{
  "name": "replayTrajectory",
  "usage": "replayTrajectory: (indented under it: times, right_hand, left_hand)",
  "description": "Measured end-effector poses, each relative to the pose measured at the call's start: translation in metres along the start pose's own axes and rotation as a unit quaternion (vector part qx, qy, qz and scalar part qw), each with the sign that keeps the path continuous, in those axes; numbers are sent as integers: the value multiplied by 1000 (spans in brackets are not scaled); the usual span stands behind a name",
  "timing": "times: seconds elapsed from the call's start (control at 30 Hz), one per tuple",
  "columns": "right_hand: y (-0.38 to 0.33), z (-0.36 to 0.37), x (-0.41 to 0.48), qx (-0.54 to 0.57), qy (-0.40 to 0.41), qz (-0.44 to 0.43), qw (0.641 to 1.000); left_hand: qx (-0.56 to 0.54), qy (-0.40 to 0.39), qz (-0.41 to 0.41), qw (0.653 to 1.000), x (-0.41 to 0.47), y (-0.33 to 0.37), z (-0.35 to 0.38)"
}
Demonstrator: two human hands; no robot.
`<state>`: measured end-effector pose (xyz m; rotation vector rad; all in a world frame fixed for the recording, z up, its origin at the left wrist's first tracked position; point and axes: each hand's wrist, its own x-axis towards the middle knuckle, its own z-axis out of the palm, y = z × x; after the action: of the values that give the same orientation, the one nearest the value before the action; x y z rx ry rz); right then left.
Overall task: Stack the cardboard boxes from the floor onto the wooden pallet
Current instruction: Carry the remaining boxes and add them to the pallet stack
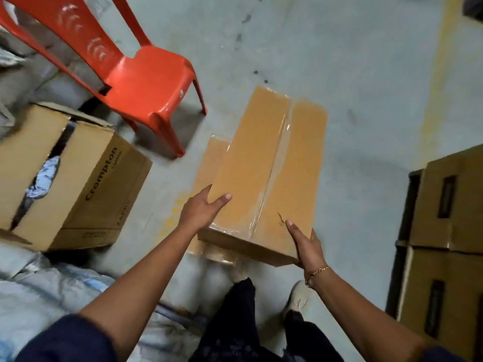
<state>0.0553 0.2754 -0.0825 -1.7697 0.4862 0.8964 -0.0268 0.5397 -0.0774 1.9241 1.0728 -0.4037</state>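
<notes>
A long taped cardboard box [266,163] is held between both hands in the middle of the view, tilted above a second flat box [209,163] that lies on the floor under it. My left hand [202,209] grips its near left edge, thumb on top. My right hand [307,245] grips the near right corner, with a gold bracelet at the wrist. At the right edge stand stacked brown boxes [449,205] with dark labels. No wooden pallet shows clearly.
An orange plastic chair [141,77] stands at the upper left. A partly open Crompton box [65,178] sits on the floor at left. Grey woven sacks [52,288] lie at the lower left. Grey concrete floor [366,74] with a yellow line lies beyond.
</notes>
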Motion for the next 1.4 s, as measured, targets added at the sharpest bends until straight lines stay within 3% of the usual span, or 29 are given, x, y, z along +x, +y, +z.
replayTrajectory:
  times: [0.27,0.47,0.87,1.4]
  right_hand:
    - [17,-138,-59,52,124,-50,990]
    - [55,-260,-133,106,215,-94,966]
    - [212,-481,-294,228,384,-126,885]
    - [321,-724,-392,276,521,-38,807]
  left_hand:
    - [56,-49,111,991,-74,119,64]
    - [96,-80,219,968,-166,197,155]
    - [156,-178,407,882,-393,283,361]
    - [196,-342,504,768,-573,415,622]
